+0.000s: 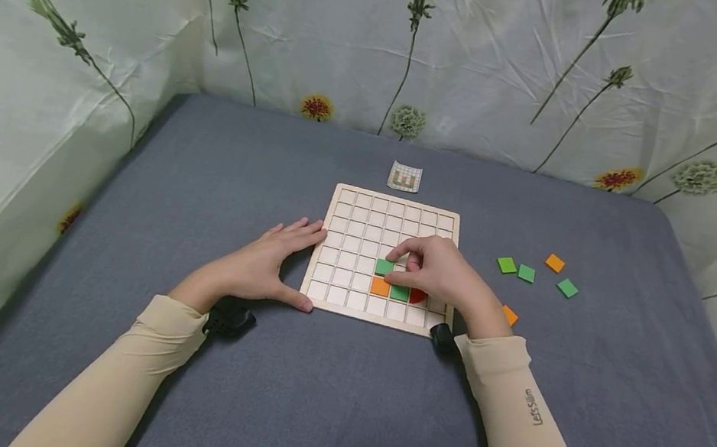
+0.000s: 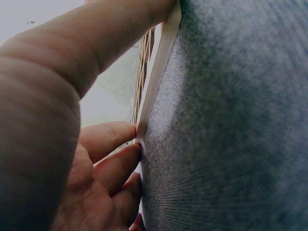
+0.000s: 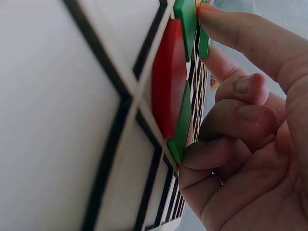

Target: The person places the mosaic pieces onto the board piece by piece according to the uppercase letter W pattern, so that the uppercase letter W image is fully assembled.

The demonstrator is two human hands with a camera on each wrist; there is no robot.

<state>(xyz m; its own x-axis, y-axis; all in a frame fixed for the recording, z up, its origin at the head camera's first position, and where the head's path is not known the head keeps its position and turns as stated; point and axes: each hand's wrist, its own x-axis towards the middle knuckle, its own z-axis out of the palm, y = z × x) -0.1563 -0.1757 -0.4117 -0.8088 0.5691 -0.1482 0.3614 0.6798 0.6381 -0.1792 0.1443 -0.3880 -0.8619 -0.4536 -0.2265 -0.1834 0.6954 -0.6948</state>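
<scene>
A wooden grid board (image 1: 344, 260) lies on the table. Straight, spread fingers of my left hand (image 1: 255, 261) touch its left edge, with the thumb at the near left corner. Over the board, my right hand (image 1: 438, 270) pinches a green square tile (image 1: 384, 267) between thumb and index finger, at a cell of the grid. Just below that tile are an orange tile (image 1: 380, 286) and another green tile (image 1: 400, 292). A red piece (image 3: 169, 79) sits next to the green ones, partly under my right hand in the head view. The right wrist view shows a further green piece (image 3: 182, 125) beside the red one.
Right of the board lie loose green tiles (image 1: 507, 265) and orange tiles (image 1: 555, 263); one orange tile (image 1: 509, 316) is partly behind my right wrist. A small pattern card (image 1: 405, 177) lies beyond the board. Flower-printed cloth (image 1: 358, 38) hangs behind the grey table (image 1: 331, 405).
</scene>
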